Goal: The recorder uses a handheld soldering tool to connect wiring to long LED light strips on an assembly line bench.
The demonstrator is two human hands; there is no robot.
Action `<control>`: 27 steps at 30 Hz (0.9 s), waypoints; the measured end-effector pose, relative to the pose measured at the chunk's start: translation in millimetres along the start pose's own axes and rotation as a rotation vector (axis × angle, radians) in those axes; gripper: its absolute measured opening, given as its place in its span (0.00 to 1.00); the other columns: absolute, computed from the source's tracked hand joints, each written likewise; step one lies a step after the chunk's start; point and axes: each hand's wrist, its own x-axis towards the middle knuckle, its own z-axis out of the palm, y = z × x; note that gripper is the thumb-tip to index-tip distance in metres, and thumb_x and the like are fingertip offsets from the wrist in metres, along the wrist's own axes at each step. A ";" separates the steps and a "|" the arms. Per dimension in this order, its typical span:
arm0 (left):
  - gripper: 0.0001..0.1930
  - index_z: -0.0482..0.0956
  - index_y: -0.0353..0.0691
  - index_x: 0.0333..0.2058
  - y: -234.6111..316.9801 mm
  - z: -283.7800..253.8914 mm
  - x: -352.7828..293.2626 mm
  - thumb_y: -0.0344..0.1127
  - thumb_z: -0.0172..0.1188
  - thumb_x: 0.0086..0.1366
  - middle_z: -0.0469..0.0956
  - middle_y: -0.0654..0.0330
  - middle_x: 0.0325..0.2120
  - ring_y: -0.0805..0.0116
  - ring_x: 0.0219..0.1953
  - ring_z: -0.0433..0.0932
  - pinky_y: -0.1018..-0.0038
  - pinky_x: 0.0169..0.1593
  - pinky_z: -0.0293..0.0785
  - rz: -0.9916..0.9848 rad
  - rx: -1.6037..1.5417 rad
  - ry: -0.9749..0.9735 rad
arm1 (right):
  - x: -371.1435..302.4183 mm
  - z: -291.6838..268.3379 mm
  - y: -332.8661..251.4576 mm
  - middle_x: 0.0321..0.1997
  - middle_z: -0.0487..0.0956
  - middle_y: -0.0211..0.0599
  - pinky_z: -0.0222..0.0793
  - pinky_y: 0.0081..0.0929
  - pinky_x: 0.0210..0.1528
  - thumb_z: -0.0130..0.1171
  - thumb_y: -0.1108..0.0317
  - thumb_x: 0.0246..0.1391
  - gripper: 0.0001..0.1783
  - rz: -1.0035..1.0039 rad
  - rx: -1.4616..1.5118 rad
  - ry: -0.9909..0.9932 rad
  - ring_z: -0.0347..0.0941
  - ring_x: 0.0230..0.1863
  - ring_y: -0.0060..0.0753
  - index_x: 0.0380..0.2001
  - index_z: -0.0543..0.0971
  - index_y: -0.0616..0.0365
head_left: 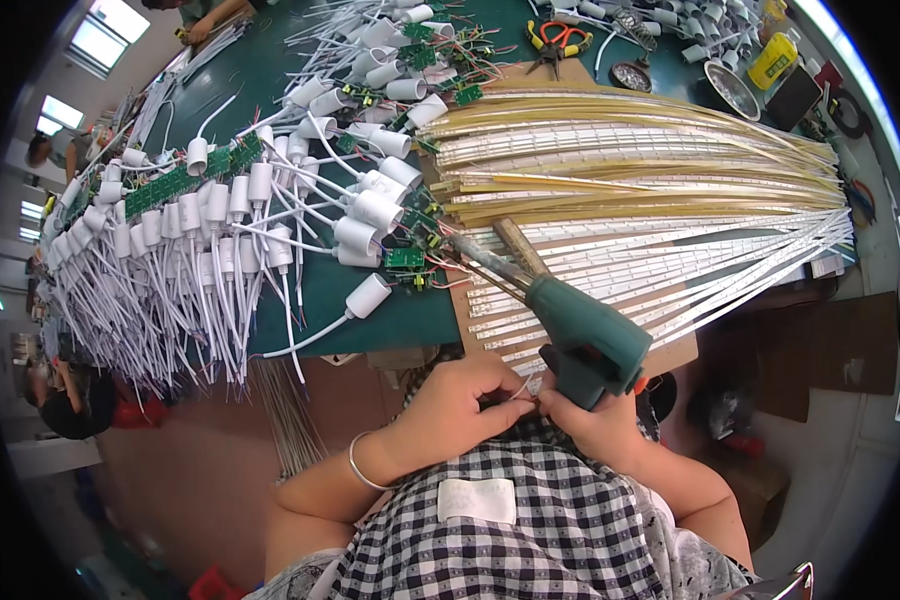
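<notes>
In my right hand (602,425) is a green soldering gun (595,335), its handle in the palm. Its long metal tip points up and left over the ends of the LED strips (580,240), near a green circuit board (404,258) with thin red and white wires. My left hand (460,400), with a silver bangle at the wrist, is closed in a pinch on a thin pale wire (525,385). Both thumbs meet close to my checked apron (490,450) at the table's front edge. The fingertips partly hide what lies between them.
Many white cylindrical caps (210,200) with white cables and green boards cover the table's left side. A brown bar (521,247) lies under the gun's tip. Behind are orange-handled pliers (560,45), a metal bowl (732,90) and a yellow bottle (774,60). Other people work at the far left.
</notes>
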 end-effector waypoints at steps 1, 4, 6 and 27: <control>0.06 0.80 0.35 0.30 -2.9 1.3 -0.8 0.30 0.66 0.55 0.78 0.58 0.27 0.65 0.26 0.77 0.74 0.30 0.72 0.076 0.063 0.045 | -0.4 0.5 0.4 0.32 0.76 0.32 0.70 0.21 0.35 0.60 0.78 0.49 0.18 -0.013 -0.034 -0.013 0.73 0.33 0.21 0.44 0.70 0.64; 0.06 0.81 0.38 0.30 4.7 -4.0 -5.8 0.30 0.67 0.53 0.79 0.57 0.27 0.63 0.25 0.76 0.72 0.30 0.72 0.226 0.345 0.118 | 5.8 6.0 -5.7 0.32 0.75 0.33 0.71 0.22 0.34 0.59 0.79 0.49 0.21 -0.053 -0.034 -0.067 0.73 0.31 0.23 0.46 0.67 0.65; 0.08 0.80 0.39 0.29 31.1 -29.9 -8.5 0.29 0.65 0.48 0.77 0.61 0.27 0.65 0.26 0.75 0.69 0.29 0.67 0.406 0.782 0.173 | 7.3 9.6 -12.8 0.32 0.75 0.34 0.72 0.22 0.34 0.59 0.79 0.49 0.20 -0.008 0.055 -0.083 0.74 0.31 0.24 0.46 0.67 0.65; 0.04 0.78 0.47 0.29 -49.2 -65.4 45.2 0.33 0.62 0.54 0.80 0.70 0.34 0.75 0.35 0.77 0.64 0.53 0.53 0.543 1.264 0.484 | -9.8 -19.4 -25.5 0.27 0.75 0.38 0.65 0.19 0.27 0.50 0.83 0.45 0.15 -0.037 0.007 0.359 0.71 0.26 0.25 0.40 0.70 0.67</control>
